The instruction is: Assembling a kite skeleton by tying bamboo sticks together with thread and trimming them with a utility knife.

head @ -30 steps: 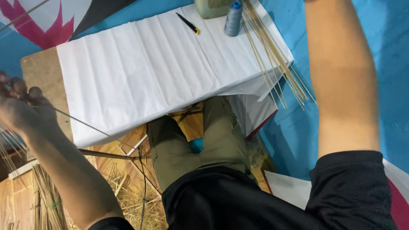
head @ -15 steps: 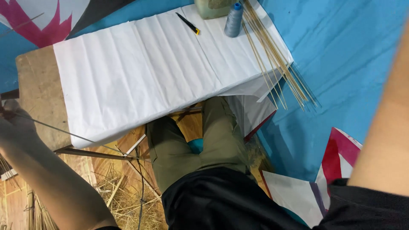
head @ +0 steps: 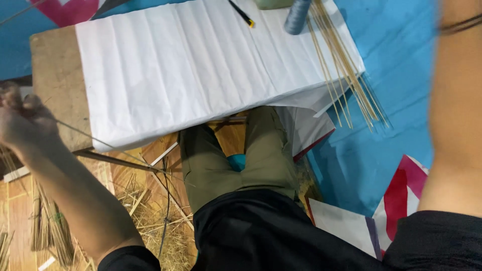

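Note:
My left hand is at the far left, past the end of the wooden board. Its fingers are closed on a thin stick that slants down to the right under the board's edge. Only my right forearm shows, along the right edge; the hand itself is out of view above the frame. A creased white paper sheet covers most of the board. A bundle of thin sticks lies across the paper's right end.
A grey thread spool and a black pencil with a yellow tip rest at the paper's far edge. Blue sheeting lies to the right, with red and white paper lower down. Straw and stick bundles litter the floor at left.
My right forearm has swung from mid-right to the right edge. My left hand dipped, then came back up a little, still closed on the thin stick.

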